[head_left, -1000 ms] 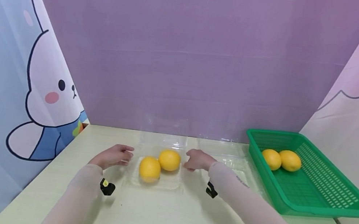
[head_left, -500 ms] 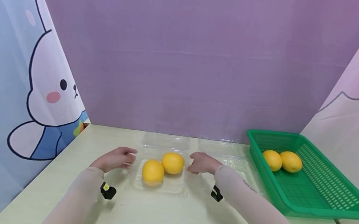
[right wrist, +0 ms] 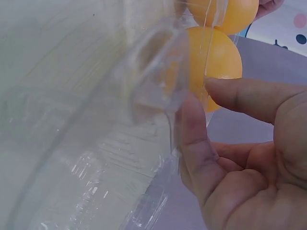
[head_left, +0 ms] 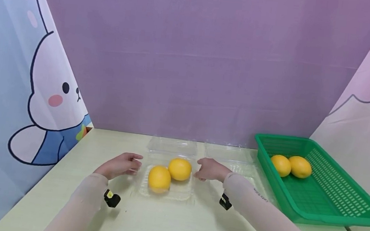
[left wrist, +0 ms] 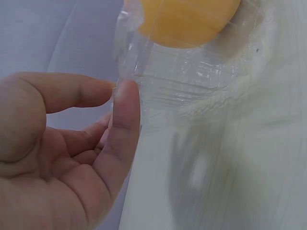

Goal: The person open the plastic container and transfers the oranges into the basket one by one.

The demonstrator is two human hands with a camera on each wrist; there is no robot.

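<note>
An open clear plastic clamshell box (head_left: 166, 195) lies on the table in the head view. In its base sit two yellow-orange round fruits, one at front left (head_left: 159, 179) and one behind it to the right (head_left: 179, 168). Its hinged lid (head_left: 172, 146) leans back behind them. My left hand (head_left: 120, 165) pinches the box's left rim between thumb and finger, as the left wrist view shows. On the other side, my right hand (head_left: 212, 170) pinches the right rim, with a fruit (right wrist: 218, 57) close behind the thumb.
A second open clear clamshell box (head_left: 250, 171) lies to the right, partly behind my right forearm. Beyond it a green plastic basket (head_left: 333, 217) holds two similar fruits (head_left: 290, 166). Behind the table hangs a purple cloth (head_left: 183, 62); printed cloths flank both sides.
The box's lid, standing higher a second ago, now leans lower toward the back. Box, fruits and both hands have shifted slightly right and nearer; the view has shifted a little too.
</note>
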